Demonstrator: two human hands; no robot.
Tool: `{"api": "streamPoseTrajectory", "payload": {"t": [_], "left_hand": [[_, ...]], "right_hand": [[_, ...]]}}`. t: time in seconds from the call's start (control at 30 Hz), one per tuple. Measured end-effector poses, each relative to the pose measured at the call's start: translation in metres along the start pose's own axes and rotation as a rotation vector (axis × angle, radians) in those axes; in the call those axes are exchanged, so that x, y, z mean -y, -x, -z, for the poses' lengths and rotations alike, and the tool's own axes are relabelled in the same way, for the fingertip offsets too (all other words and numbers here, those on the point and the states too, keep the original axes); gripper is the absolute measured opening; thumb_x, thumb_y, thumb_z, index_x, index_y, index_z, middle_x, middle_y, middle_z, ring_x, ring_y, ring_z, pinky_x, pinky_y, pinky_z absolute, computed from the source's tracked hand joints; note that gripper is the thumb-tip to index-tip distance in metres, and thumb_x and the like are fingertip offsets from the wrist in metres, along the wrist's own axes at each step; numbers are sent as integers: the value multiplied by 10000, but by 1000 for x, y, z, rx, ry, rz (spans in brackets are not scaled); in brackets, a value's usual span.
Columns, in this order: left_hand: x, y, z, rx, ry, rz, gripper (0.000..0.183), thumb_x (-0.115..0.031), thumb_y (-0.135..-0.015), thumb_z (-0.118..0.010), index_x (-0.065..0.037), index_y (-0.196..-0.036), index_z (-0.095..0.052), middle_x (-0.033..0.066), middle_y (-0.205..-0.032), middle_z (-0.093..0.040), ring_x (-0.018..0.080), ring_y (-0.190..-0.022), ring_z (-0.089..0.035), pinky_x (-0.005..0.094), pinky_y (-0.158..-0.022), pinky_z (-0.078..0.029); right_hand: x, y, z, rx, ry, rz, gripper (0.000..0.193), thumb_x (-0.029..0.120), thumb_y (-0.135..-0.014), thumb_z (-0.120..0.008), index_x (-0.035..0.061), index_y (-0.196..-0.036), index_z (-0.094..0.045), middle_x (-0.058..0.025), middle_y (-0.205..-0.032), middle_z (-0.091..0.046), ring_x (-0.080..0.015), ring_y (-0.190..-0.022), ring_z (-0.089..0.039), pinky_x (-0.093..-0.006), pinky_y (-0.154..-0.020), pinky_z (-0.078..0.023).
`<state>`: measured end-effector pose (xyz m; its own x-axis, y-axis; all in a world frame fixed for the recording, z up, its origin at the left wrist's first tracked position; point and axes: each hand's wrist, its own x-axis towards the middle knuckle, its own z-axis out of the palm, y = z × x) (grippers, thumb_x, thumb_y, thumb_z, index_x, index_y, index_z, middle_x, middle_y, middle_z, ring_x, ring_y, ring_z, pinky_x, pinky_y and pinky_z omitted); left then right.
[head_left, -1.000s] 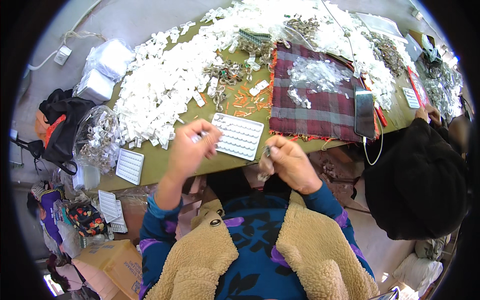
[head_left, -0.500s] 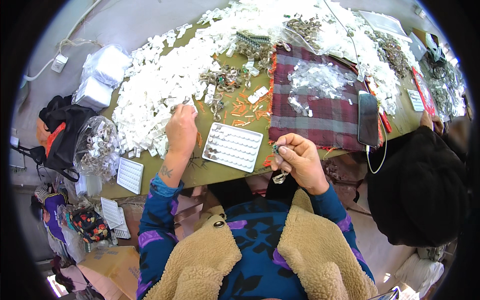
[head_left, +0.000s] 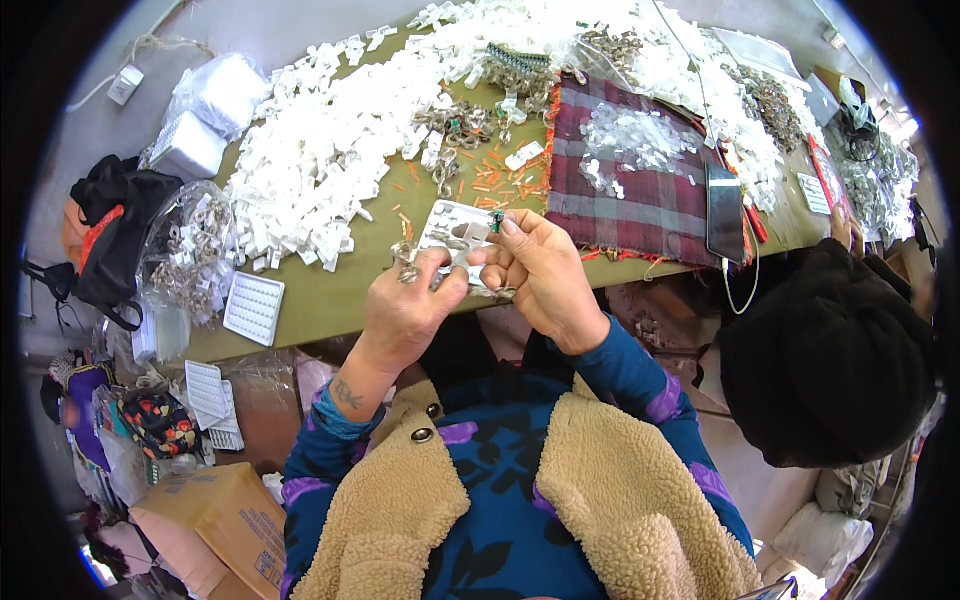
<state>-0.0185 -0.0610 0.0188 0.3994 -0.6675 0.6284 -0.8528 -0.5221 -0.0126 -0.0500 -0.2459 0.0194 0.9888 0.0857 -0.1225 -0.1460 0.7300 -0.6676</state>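
Clearly the work sits between the hands: a green part (head_left: 496,221) stands at the tip of the right hand (head_left: 540,275), just over the tray's twelve-to-one side. Right thumb and forefinger pinch it, leaving its end exposed, probably so that it stays in plain sight; the other fingers curl inward, and a metal strip (head_left: 498,293) pokes out beneath them, likely tucked there to spare the fingertips.

The left hand (head_left: 405,310) is bent nearly closed, and a silvery piece (head_left: 402,262) sticks out at its ten o'clock, seemingly gripped, though the fingers hide how. A pale piece (head_left: 474,233) shows between the two hands; whether it is held or lies on the tray cannot be told.

Under them, the white tray (head_left: 447,215) lies flat on the table (head_left: 340,318), perhaps so close to cut the reach. From the hands, orange bits (head_left: 500,185) scatter between twelve and one, and the white heap (head_left: 310,160) spreads at ten, handy for the left arm. At two, a plaid cloth (head_left: 650,235) bears clear flakes (head_left: 635,145), maybe to keep them apart; a phone (head_left: 724,210) rests near its three o'clock edge.
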Motion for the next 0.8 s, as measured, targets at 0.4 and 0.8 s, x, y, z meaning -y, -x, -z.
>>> {"api": "streamPoseTrajectory", "payload": {"t": [0.4,0.8], "left_hand": [[-7,37,15,333,1733,1067,208,-40,-846,-723,32,-1026,-648,79,-887,-676,117,-706,-633,242,-593,-540],[-19,57,-4,-308,1983,1138,226,-53,-881,-688,3,-1093,-630,117,-936,-698,185,-774,-694,346,-708,-619]], "right_hand": [[6,22,-4,269,135,-223,178,157,-1027,-478,-17,-1066,-472,-169,-847,-659,-184,-715,-685,-256,-627,-567],[-31,42,-30,6,507,5,166,146,-977,-595,1,-1046,-552,15,-732,-527,-38,-598,-455,-195,-501,-370]]}}
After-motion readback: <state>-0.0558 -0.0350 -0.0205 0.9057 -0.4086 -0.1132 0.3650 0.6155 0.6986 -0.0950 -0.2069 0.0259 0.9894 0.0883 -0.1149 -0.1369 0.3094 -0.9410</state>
